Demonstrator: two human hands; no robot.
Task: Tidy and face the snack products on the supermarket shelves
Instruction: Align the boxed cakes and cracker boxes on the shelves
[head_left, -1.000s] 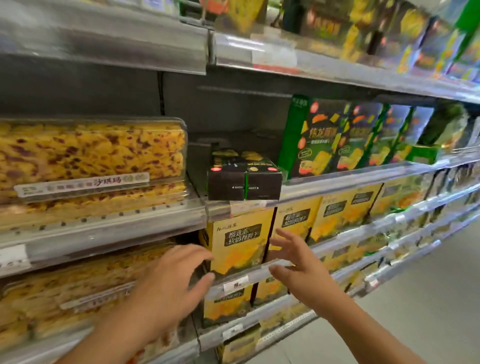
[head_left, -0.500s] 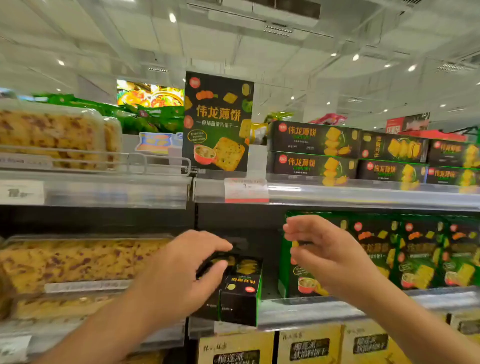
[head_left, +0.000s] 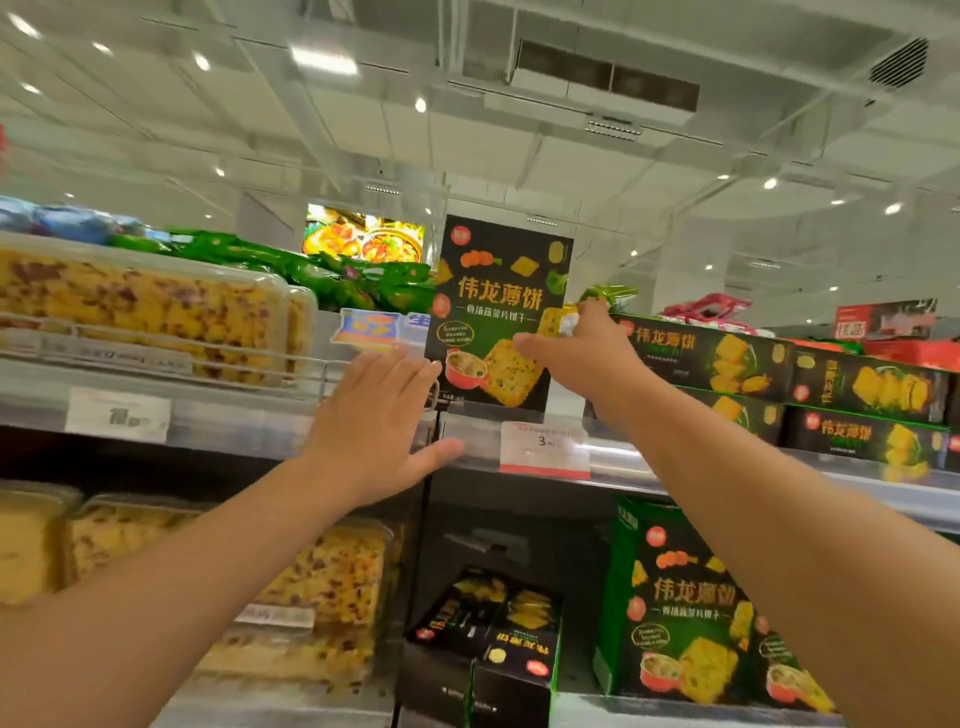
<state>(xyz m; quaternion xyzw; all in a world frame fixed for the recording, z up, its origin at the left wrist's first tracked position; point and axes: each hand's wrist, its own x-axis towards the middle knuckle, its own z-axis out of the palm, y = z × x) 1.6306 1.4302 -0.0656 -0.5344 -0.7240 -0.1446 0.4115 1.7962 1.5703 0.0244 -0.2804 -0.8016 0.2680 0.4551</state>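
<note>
The upright cracker box stands alone at the left end of the top shelf, front panel square to the aisle, just above the price tag; it reads as the facing sample for the row, which would explain why it stands on end while its neighbours lie flat. The right hand reaches up to its right edge, thumb laid across the lower front of the panel and fingers going round the side; whether those fingers press the box or the crinkled wrapper beside it, I cannot tell, though the pose looks like a grip meant to square or shift the box. The left hand is raised below and left of it, fingers straight and close together, thumb spread toward the shelf lip, holding nothing; it seems poised to steady the box's other edge. Right of the box, the flat cracker boxes are stacked two high with long sides facing out. Left of it sit clear tubs of yellow cake behind a wire rail, green bags heaped behind. On the shelf below, two small dark boxes sit forward beside more upright green boxes.
</note>
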